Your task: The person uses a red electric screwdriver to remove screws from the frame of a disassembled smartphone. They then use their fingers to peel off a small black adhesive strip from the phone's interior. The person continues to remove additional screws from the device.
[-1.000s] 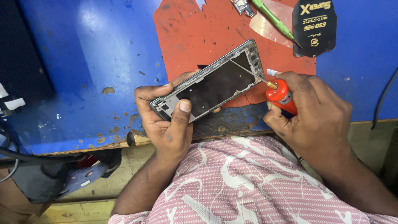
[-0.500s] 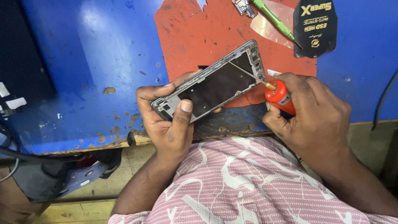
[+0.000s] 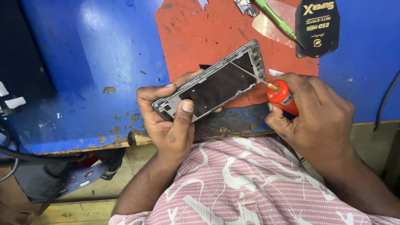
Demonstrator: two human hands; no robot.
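Observation:
My left hand (image 3: 168,121) grips the lower end of an opened phone frame (image 3: 216,83), a grey metal rim around a dark inner plate, held tilted just above the red mat (image 3: 196,33). The thumb presses on its near edge. My right hand (image 3: 318,116) is closed around a red-handled tool (image 3: 281,96) with a brass collar. Its thin metal tip (image 3: 246,74) reaches across the upper part of the frame's inside.
A worn blue bench top (image 3: 83,62) carries the red mat. At the top lie a green-handled tool (image 3: 277,21), a small circuit part (image 3: 246,6), a clear film piece (image 3: 271,27) and a black pouch (image 3: 317,27). Cables (image 3: 12,154) hang at left, and one cable (image 3: 385,100) at right.
The thin tip now reaches further across the inside of the phone frame. My left hand and the frame have stayed in place.

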